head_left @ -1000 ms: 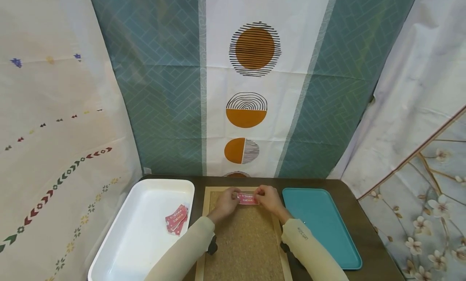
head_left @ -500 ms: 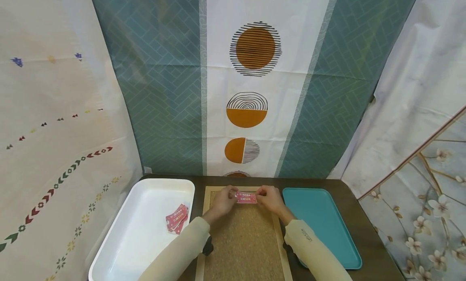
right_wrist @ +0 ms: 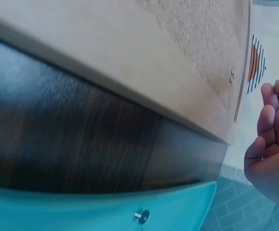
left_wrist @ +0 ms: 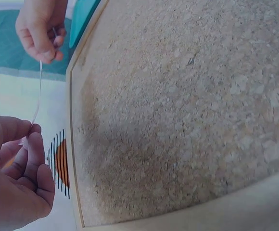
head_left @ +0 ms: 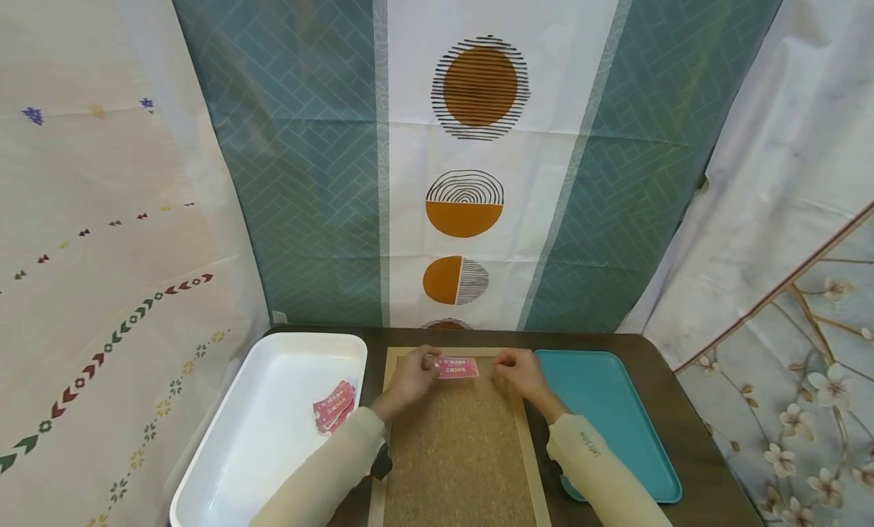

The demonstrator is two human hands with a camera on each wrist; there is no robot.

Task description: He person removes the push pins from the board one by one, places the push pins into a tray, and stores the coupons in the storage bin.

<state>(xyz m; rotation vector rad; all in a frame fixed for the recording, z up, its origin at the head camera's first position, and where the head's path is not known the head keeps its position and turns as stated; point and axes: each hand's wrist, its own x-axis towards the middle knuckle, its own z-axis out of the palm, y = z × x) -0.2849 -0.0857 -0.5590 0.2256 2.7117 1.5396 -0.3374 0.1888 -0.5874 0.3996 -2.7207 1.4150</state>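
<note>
My left hand [head_left: 412, 373] pinches the left end of a pink printed coupon [head_left: 457, 368] over the far end of a cork board [head_left: 459, 451]. In the left wrist view the coupon [left_wrist: 36, 103] is seen edge-on, a thin line running from the left fingertips toward the right hand. Off the coupon's other end is my right hand [head_left: 521, 371], a small gap between them in the head view. Its thumb and forefinger meet in the right wrist view, the other fingers bent; whether something tiny sits between the tips is unclear.
A white tray [head_left: 235, 436] stands left of the board, with several pink coupons [head_left: 334, 407] inside. To the right lies a teal tray [head_left: 624, 413]; a small round tack-like piece [right_wrist: 143, 217] shows in it. A patterned curtain [head_left: 321, 170] hangs behind the dark table [head_left: 703, 451].
The coupon has shifted slightly left with my left hand. My right hand has drawn a little to the right, and a gap has opened between it and the coupon.
</note>
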